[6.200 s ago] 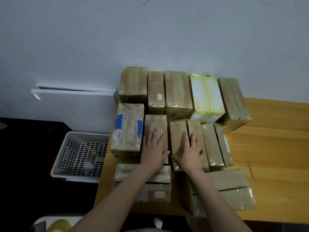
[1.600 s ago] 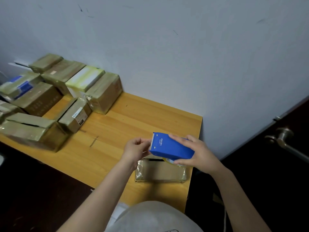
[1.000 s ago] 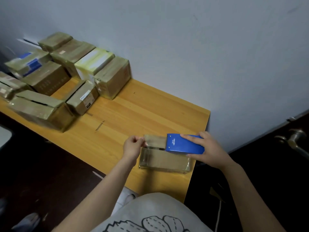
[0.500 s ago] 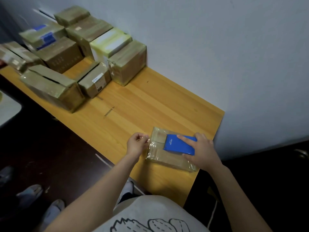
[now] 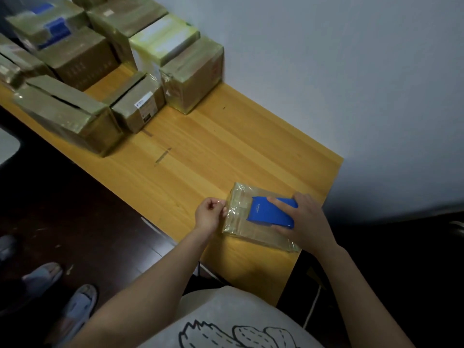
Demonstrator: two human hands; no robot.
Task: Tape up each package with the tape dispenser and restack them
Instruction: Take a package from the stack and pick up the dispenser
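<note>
At the far left, the other packages (image 5: 82, 79) are crowded together at the wall end of the worktop (image 5: 200, 151), well apart from the one being worked on. Most likely they are parked there so that a bare stretch of wood is left for taping. Several are blurred, and whether each is taped cannot be told.

Further right, the left hand (image 5: 209, 216) is held just beside the left edge of the package (image 5: 238, 227), which lies flat near the right end of the worktop, close to its front edge. The grip of this hand is closed to a pinch of thumb and fingertips on what looks like the free end of the tape, though the clear strip cannot be made out with certainty. It is probably pinned there so that the strip can be drawn tight.

On top of the package the blue tape dispenser (image 5: 272, 213) is laid flat. The grip of the right hand (image 5: 310, 222) is wrapped round it, with the forefinger stretched along its far edge, seemingly so that it can be pressed down and pulled across.
</note>
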